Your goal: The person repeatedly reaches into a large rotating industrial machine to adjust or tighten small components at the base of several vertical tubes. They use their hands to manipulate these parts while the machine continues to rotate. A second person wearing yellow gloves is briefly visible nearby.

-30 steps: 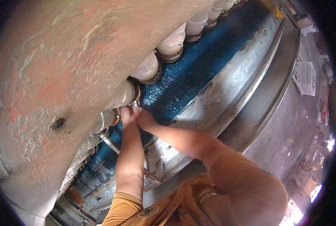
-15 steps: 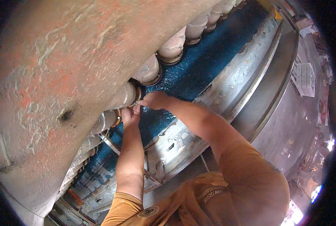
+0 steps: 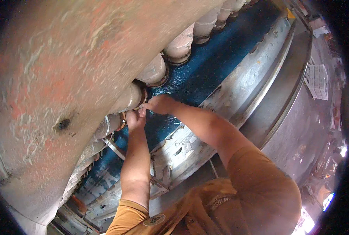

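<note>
Head view, looking down my own two bare forearms toward a big curved drum (image 3: 57, 70), rust-red and grey, filling the left and top. A row of pale cylinders (image 3: 182, 45) sticks out from it over a blue wet surface (image 3: 205, 74). My left hand (image 3: 134, 119) and right hand (image 3: 161, 103) meet at one cylinder (image 3: 129, 98), at the brown ring (image 3: 144, 96) around its end. Left fingers are curled at the ring's lower edge; right fingers are bent onto it from the right. Whether either truly grips it, I cannot tell. A grey metal rim (image 3: 256, 74) curves past the blue surface. My sleeves are orange-brown.
</note>
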Motion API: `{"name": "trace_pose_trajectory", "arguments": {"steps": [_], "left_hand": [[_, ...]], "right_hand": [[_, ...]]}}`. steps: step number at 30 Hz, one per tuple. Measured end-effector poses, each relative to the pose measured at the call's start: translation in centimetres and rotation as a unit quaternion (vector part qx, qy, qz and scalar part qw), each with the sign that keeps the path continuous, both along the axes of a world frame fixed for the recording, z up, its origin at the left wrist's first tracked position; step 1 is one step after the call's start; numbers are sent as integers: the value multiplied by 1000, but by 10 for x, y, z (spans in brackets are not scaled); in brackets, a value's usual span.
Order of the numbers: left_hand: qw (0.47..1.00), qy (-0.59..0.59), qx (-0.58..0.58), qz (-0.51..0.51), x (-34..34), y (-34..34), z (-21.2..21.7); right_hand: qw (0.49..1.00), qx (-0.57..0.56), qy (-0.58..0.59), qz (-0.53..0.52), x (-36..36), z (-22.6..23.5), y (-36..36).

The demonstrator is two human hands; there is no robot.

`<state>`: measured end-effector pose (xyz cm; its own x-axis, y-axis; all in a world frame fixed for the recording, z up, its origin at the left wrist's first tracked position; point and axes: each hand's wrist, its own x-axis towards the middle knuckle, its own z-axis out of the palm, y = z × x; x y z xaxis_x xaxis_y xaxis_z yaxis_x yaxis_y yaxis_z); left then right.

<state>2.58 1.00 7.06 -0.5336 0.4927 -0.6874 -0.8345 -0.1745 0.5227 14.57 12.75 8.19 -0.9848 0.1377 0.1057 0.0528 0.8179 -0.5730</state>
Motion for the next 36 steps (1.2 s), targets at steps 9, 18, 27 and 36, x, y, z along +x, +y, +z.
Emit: {"name": "trace_pose_trajectory", "arguments": {"steps": [9,18,27,36], "left_hand": [[996,6,44,-74,-17,-16,-20],[998,22,48,-27,-4,-2,-13],[998,13,60,14,6,6,9],[998,-16,-10,-64,-5,0,-5]], "right_hand": [[933,-299,-30,-198,-2,-21,-108],[987,-97,-110,-59,5,-19,-8],[995,-68,-77,-10,0,5,16],[946,-211,-47,-240,-4,-24,-104]]}}
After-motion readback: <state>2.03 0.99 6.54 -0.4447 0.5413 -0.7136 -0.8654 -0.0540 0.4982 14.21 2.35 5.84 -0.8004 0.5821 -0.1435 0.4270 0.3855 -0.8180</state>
